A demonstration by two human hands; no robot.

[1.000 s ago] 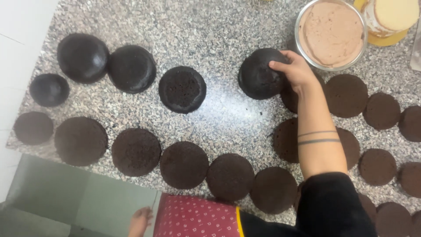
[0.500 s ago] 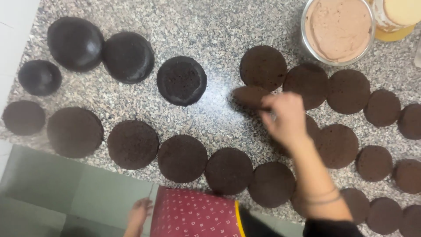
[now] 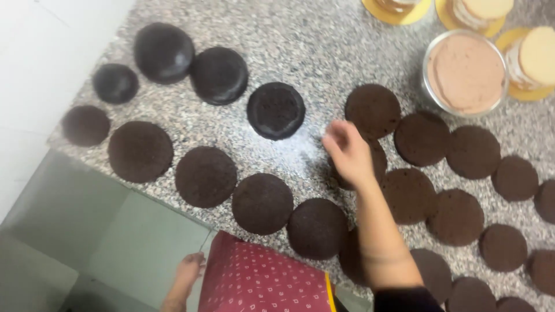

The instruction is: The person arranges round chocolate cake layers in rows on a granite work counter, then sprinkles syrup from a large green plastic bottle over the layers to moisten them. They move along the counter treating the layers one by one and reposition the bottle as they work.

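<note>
My right hand (image 3: 348,153) hovers over the granite counter (image 3: 300,40) with its fingers loosely spread and nothing in them; it is blurred. It partly covers a flat dark chocolate cake round (image 3: 378,162). Just beyond its fingertips lies another flat round (image 3: 373,110). To the left sits a thicker round with a sunken top (image 3: 276,110). A row of flat rounds (image 3: 263,202) runs along the near counter edge. My left hand is out of view.
Three domed dark cakes (image 3: 163,52) sit at the far left. A metal bowl of pinkish-brown cream (image 3: 465,72) and pale layered cakes on yellow boards (image 3: 535,58) stand at the far right. Below the counter edge are green floor (image 3: 87,231), my red patterned apron (image 3: 266,280) and a bare foot (image 3: 186,274).
A second ago my right hand gripped a dark cake at the far side. It has let go and drawn back toward me and left. The view has shifted.
</note>
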